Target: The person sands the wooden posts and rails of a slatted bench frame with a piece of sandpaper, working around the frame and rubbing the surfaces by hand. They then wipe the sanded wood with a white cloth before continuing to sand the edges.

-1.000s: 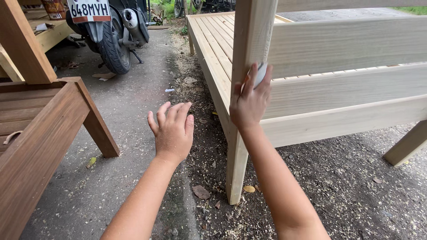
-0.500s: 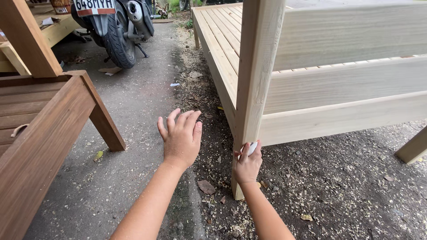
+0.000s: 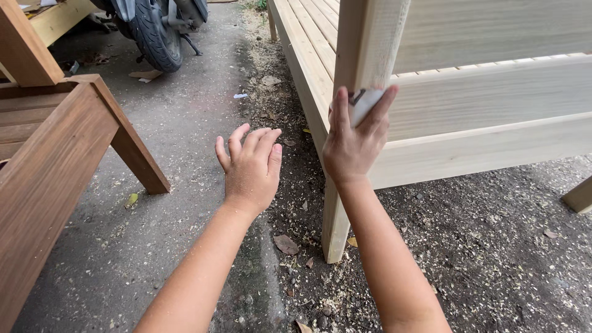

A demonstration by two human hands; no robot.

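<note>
My right hand [image 3: 350, 145] presses a small folded piece of pale sandpaper [image 3: 365, 103] against the corner post [image 3: 361, 49] of a light unfinished wooden bench frame [image 3: 487, 148]. The hand sits about halfway up the post, fingers wrapped over the paper. My left hand [image 3: 250, 166] hovers over the ground to the left of the post, fingers apart, holding nothing. Sawdust clings to both forearms.
A dark brown wooden bench [image 3: 55, 160] stands at the left, its leg [image 3: 132, 148] near my left hand. A parked motorbike's rear wheel [image 3: 154, 31] is at the top left. Sawdust and dry leaves [image 3: 287, 245] lie on the concrete and gravel ground.
My right hand slid down the post to near its foot, then back up to about mid-height with the sandpaper. The left hand stayed hovering in the same place.
</note>
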